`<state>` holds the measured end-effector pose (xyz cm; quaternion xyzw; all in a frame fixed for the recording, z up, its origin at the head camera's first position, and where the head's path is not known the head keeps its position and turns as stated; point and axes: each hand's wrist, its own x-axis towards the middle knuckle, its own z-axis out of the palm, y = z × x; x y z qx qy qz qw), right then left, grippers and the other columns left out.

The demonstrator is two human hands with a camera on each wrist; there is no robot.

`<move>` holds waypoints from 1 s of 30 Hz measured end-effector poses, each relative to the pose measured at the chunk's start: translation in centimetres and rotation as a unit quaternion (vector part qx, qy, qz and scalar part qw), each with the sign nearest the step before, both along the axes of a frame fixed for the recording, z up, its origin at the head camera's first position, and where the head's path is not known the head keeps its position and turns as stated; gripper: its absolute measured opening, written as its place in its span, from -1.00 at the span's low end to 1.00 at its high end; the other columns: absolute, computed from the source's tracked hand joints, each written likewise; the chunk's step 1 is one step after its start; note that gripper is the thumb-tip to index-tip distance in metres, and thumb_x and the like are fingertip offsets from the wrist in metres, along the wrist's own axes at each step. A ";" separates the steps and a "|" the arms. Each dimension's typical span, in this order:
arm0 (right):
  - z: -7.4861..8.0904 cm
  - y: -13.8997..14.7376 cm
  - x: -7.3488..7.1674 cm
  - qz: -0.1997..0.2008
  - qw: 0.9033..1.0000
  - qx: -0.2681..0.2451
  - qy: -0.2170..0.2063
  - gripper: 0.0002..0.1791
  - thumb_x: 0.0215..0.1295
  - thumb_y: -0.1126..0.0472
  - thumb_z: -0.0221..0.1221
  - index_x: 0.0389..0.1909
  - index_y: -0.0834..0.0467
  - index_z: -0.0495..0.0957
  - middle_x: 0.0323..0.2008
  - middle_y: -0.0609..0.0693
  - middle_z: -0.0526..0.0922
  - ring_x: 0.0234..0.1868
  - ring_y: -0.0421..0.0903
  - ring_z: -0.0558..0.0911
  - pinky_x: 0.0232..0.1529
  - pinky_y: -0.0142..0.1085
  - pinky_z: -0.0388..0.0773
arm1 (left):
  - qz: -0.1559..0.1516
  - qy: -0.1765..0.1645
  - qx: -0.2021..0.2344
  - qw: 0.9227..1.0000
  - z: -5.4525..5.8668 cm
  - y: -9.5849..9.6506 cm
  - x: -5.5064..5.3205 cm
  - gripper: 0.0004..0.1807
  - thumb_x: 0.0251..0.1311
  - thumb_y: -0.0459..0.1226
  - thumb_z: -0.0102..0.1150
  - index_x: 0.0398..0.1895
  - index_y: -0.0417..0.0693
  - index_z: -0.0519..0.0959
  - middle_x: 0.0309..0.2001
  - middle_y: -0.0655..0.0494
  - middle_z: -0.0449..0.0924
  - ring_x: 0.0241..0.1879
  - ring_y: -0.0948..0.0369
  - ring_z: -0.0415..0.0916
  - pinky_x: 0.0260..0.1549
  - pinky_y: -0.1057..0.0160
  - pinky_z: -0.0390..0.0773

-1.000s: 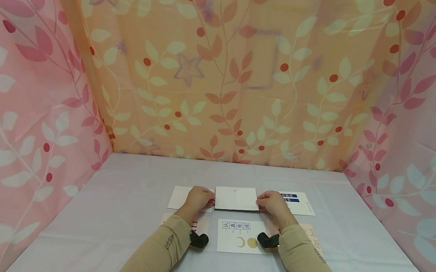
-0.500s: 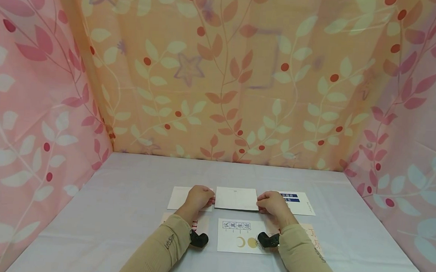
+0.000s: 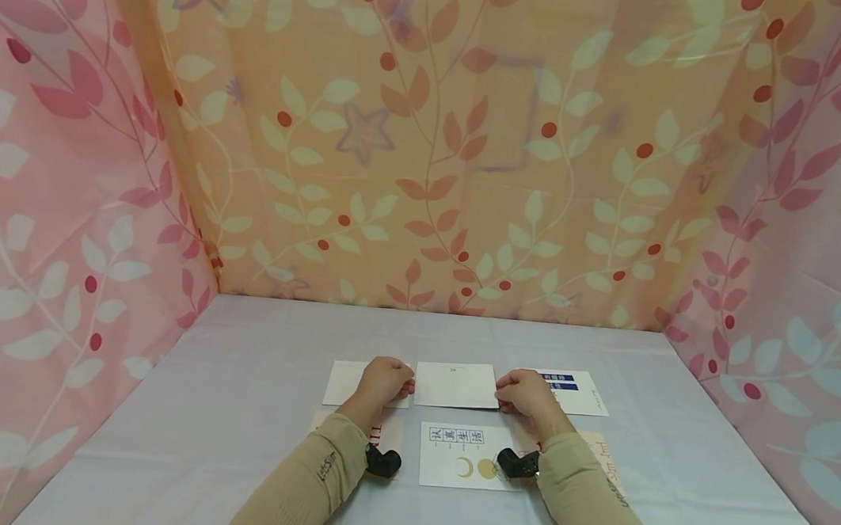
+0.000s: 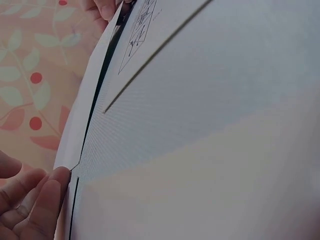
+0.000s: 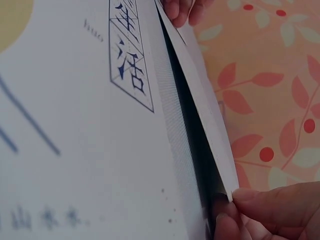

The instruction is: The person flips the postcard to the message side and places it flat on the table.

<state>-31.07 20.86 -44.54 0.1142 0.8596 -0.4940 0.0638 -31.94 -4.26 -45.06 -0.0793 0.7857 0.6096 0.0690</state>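
A white postcard with a tiny mark near its far edge lies in the back row's middle, between both hands. Its near edge is slightly off the table; a dark gap shows under it in the right wrist view. The left hand holds the card's left near corner with its fingertips, partly covering the blank card beside it. With thumb and finger, the right hand pinches the right near corner; the thumb is on top. Nearer the person lies a card with a moon and four-box lettering.
A blank white card lies back left, a card with blue bars back right. Cards with red print lie partly under the left forearm and right forearm. A white cloth covers the table; patterned curtains enclose it.
The held postcard has shifted very slightly toward the person, and the dark strip under its near edge has thinned at the left. Both hands keep almost the same place.
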 end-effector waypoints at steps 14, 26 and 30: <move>0.4 0.0 0.2 0.025 0.999 0.031 0.012 -0.86 0.07 0.40 0.19 -0.31 0.32 0.56 -0.48 0.07 0.58 -0.51 -0.12 0.54 -0.46 -0.34 0.54 | -0.023 0.006 -0.013 1.000 0.3 0.1 0.1 -0.82 0.16 -0.29 0.06 -0.35 -0.25 0.59 -0.47 -0.02 0.60 -0.51 0.22 0.56 -0.54 0.35 0.55; 0.5 0.3 0.2 0.032 0.998 0.047 0.007 -0.90 0.10 0.31 0.22 -0.36 0.26 0.57 -0.50 0.05 0.58 -0.51 -0.12 0.55 -0.46 -0.33 0.54 | -0.033 0.009 -0.015 0.999 0.6 0.1 0.2 -0.81 0.18 -0.29 0.05 -0.33 -0.26 0.58 -0.45 -0.03 0.59 -0.49 0.20 0.57 -0.49 0.33 0.57; 0.8 0.6 0.3 0.039 0.997 0.061 0.003 -0.89 0.12 0.28 0.20 -0.36 0.25 0.56 -0.49 0.05 0.58 -0.49 -0.11 0.55 -0.44 -0.32 0.52 | -0.035 0.009 -0.013 0.999 1.1 0.0 0.2 -0.81 0.18 -0.29 0.07 -0.31 -0.28 0.58 -0.44 -0.04 0.59 -0.49 0.19 0.56 -0.50 0.32 0.56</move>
